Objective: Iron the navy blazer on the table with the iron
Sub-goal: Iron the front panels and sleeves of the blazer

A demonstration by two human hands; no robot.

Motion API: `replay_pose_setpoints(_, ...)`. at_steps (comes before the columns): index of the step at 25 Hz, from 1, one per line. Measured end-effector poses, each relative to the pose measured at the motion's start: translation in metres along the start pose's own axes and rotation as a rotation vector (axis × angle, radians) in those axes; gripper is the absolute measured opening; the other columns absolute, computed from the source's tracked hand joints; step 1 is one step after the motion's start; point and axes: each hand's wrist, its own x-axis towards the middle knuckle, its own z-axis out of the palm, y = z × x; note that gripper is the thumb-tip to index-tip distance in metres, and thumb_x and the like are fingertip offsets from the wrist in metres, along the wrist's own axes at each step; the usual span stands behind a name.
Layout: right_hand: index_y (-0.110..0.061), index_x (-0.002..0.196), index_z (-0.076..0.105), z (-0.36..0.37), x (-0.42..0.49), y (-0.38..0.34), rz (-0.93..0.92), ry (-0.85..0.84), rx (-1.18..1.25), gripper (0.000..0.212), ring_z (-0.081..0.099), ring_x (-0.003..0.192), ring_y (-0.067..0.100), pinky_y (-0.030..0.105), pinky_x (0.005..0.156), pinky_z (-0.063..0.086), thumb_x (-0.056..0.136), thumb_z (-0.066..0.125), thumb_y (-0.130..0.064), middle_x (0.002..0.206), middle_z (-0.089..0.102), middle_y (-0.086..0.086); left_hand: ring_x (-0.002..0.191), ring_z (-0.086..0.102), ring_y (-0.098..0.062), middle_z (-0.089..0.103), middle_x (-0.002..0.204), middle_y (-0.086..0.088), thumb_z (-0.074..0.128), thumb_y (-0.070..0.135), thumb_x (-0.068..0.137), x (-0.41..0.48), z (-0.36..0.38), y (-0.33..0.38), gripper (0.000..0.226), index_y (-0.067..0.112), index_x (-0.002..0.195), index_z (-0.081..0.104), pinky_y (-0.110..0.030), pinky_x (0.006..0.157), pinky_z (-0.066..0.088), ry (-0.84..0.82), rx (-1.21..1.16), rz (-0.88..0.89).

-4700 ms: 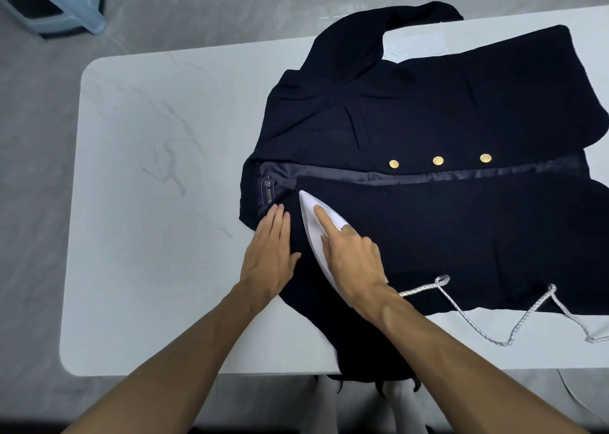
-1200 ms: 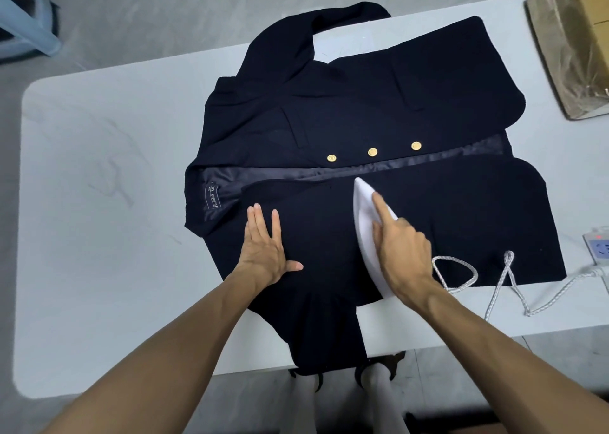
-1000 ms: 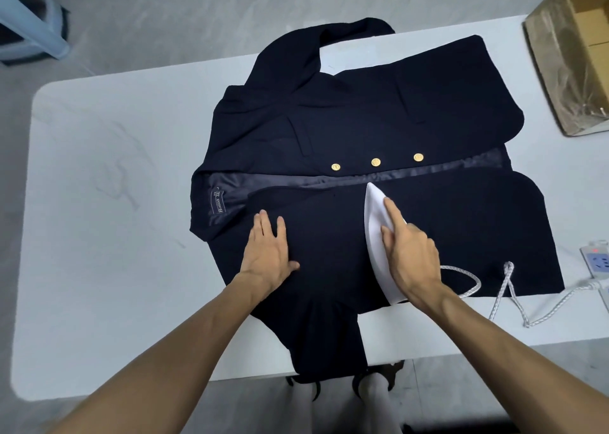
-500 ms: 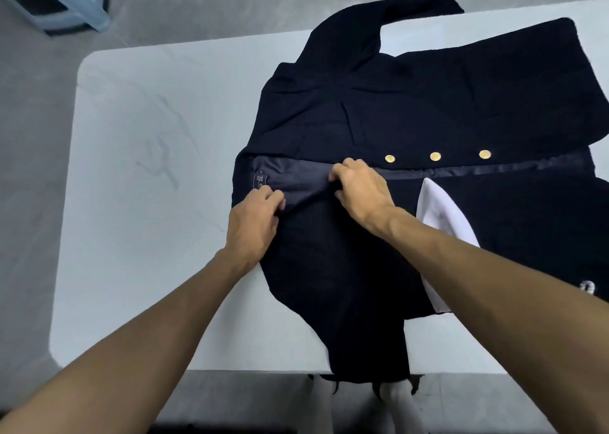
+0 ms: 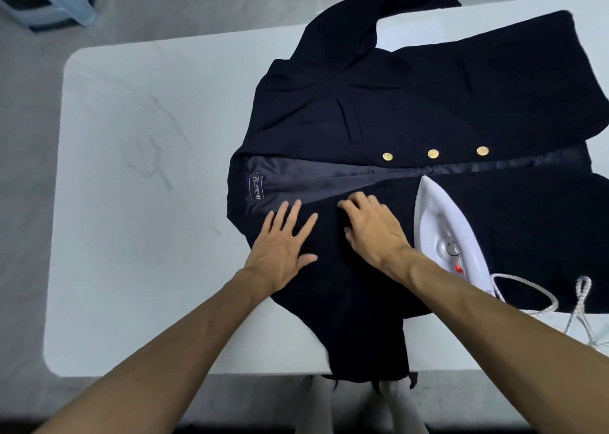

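Observation:
The navy blazer (image 5: 412,97) lies open on the white table (image 5: 148,252), with its lining, label and three gold buttons (image 5: 432,153) showing. My left hand (image 5: 283,239) presses flat on the near front panel, fingers spread, just below the collar label. Close beside it, my right hand (image 5: 372,229) has its fingers curled on the fabric at the panel's edge. The white iron (image 5: 445,232) rests soleplate down on the same panel, right of my right hand, with nothing holding it. A red light glows near its dial.
The iron's braided cord (image 5: 540,298) loops off the blazer's near right edge onto the table. One sleeve (image 5: 369,351) hangs over the table's front edge. A blue plastic stool (image 5: 49,1) stands on the floor at the far left.
My right hand let go of the iron, which stays on the panel. Both hands pinched the lapel edge half a second ago; now the left lies flat and the right sits lower.

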Motion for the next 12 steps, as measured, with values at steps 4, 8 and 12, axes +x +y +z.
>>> replay_pose_setpoints(4,-0.008,0.116,0.058,-0.034,-0.053,0.035,0.334,0.303,-0.069,0.048,0.049,0.097,0.036,0.04,0.083,0.037,0.069,0.066,-0.01,0.115,0.052,0.015,0.15,-0.009,-0.041,-0.013,0.162,-0.025,0.032,0.059,0.1,-0.007,0.012,0.02,0.082,0.016,0.157,-0.008,-0.048,0.124,0.004,-0.006,0.056,-0.157)
replay_pose_setpoints(8,-0.01,0.133,0.037,-0.045,-0.095,0.067,0.652,0.074,0.206,0.048,0.054,0.088,0.039,0.043,0.072,0.045,0.09,0.056,-0.014,0.114,0.056,0.018,0.15,-0.004,-0.043,-0.006,0.16,-0.032,0.021,0.064,0.099,-0.027,0.015,0.027,0.088,0.002,0.156,-0.006,-0.047,0.124,0.007,-0.019,0.065,-0.365)
replay_pose_setpoints(12,-0.022,0.137,0.035,-0.055,-0.088,0.052,0.421,0.162,0.328,0.044,0.057,0.089,0.039,0.042,0.071,0.043,0.095,0.049,-0.018,0.115,0.061,0.011,0.152,-0.004,-0.033,-0.001,0.164,-0.02,0.029,0.055,0.102,-0.045,0.006,0.01,0.078,0.007,0.157,0.002,-0.039,0.124,0.002,0.025,-0.101,-0.389)
